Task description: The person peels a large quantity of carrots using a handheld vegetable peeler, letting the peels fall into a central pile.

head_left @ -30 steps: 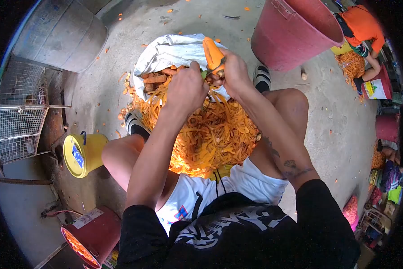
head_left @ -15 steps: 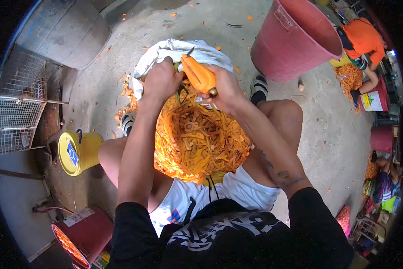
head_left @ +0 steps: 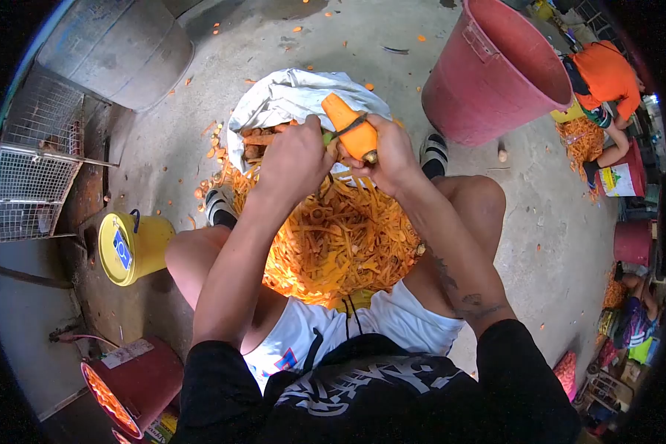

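Note:
My right hand (head_left: 390, 154) is closed around a thick orange carrot (head_left: 342, 115), its stem end pointing down toward me. In my left hand (head_left: 297, 159) is a peeler (head_left: 328, 138) with a green handle; its dark blade lies across the carrot's upper side. Most of the handle is hidden by my fingers. Below both hands, a large heap of carrot peelings (head_left: 340, 244) sits between my legs. Just beyond my hands stands an open white sack (head_left: 296, 92) with unpeeled carrots (head_left: 259, 138) showing inside.
A tall red bin (head_left: 481, 81) stands ahead right, a grey-blue drum (head_left: 118, 52) ahead left. To my left are a yellow lidded bucket (head_left: 155, 244) and a red bucket of carrots (head_left: 151, 377). Another person (head_left: 607, 78) in orange bends over peelings at right.
The peeler blade has moved from beyond the carrot's tip onto its middle. Both hands have shifted slightly, the left one toward me and to the right. Unpeeled carrots in the sack now show.

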`<state>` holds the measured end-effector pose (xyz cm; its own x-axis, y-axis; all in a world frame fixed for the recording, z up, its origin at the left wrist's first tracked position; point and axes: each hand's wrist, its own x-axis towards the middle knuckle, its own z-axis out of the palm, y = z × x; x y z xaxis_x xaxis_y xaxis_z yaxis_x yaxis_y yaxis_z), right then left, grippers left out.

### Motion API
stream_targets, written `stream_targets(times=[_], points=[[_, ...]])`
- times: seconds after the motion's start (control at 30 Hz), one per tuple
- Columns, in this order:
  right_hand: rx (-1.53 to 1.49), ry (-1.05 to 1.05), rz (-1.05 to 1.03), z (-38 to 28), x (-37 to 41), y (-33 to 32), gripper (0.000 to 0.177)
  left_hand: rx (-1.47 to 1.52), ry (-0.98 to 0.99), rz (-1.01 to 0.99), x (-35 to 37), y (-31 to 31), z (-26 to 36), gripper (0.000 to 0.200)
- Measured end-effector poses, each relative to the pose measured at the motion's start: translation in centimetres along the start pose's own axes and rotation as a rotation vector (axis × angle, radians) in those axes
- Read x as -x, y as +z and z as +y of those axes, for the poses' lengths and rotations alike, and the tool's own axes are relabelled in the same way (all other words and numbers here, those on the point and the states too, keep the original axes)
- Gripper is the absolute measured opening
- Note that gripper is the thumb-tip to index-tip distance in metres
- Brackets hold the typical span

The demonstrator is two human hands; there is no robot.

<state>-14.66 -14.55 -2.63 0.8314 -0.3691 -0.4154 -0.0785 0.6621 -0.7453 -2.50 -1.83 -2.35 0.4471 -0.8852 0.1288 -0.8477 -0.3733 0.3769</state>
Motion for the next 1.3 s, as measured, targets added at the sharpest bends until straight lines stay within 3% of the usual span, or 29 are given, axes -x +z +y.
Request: stream_targets(times=[0.07,0.13,0.27,0.37,0.4,0.5,0.53,0.57,0.63,0.7,0.73,0.77,0.83,0.9,0.97,1.0,1.17,1.23,1.3], points=[[0.035,0.008,-0.034,0.2,-0.1,-0.3,0.038,-0.047,-0.016,0.005,-0.5,0.7,-1.3,0.026],[0.079,0.002,-0.073,0.0,-0.1,0.0,0.038,-0.168,-0.169,-0.012,-1.8,2.9,-4.7,0.033],[0.142,0.043,-0.075,-0.3,1.6,0.7,0.037,-0.098,-0.151,-0.139,-2.6,4.3,-10.3,0.040],[0.080,-0.019,-0.021,-0.5,1.3,-0.3,0.036,0.124,-0.229,-0.057,-1.8,-0.4,-5.7,0.041],[0.079,-0.005,-0.073,-0.6,1.0,-0.9,0.036,0.311,-0.130,-0.042,-1.2,-2.5,-3.4,0.041],[0.100,0.018,-0.138,-0.4,1.2,-0.9,0.037,0.449,0.011,-0.064,-0.8,-0.4,-4.9,0.040],[0.123,-0.027,-0.156,-0.3,1.4,-0.6,0.037,0.230,-0.057,-0.101,-0.9,1.7,-7.8,0.040],[0.148,-0.080,-0.177,-0.5,1.7,-0.3,0.038,0.058,-0.128,-0.286,-1.1,2.0,-8.6,0.040],[0.144,-0.131,-0.303,-2.0,2.5,0.5,0.039,0.156,-0.169,-0.254,-0.9,1.6,-7.9,0.037],[0.092,-0.745,0.002,-1.6,2.3,2.0,0.048,0.200,-0.135,-0.215,-0.6,-0.2,-6.2,0.036],[-0.055,-0.649,-0.211,-2.4,1.8,-0.1,0.049,0.236,-0.097,-0.178,-0.6,-1.1,-5.2,0.035],[-0.049,-0.649,-0.206,-2.4,1.4,-1.6,0.049,0.243,-0.093,-0.178,-0.6,-1.2,-4.9,0.035],[-0.189,-0.281,-0.144,-2.8,1.1,-2.3,0.043,0.198,-0.082,-0.097,-0.3,-1.6,-4.6,0.027],[-0.101,-0.272,-0.129,-2.3,1.1,-2.0,0.039,0.190,-0.098,0.039,0.4,-2.2,-2.9,0.022],[0.418,-0.548,0.008,-1.1,1.6,-1.0,0.035,0.405,-0.045,0.094,0.9,-4.3,-0.2,0.019],[0.447,-0.618,0.042,-0.6,1.7,-0.3,0.037,0.416,-0.031,0.092,1.2,-4.9,0.8,0.017],[0.372,-0.641,-0.092,0.3,0.7,-1.5,0.039,0.308,0.012,0.053,0.9,-3.0,0.3,0.021],[0.286,-0.624,-0.179,0.9,0.9,-1.6,0.040,0.046,-0.145,-0.149,-0.1,-0.9,-3.0,0.028],[0.217,-0.676,-0.281,0.1,1.1,-1.5,0.053,0.019,-0.162,-0.128,0.0,-1.4,-4.6,0.030]])
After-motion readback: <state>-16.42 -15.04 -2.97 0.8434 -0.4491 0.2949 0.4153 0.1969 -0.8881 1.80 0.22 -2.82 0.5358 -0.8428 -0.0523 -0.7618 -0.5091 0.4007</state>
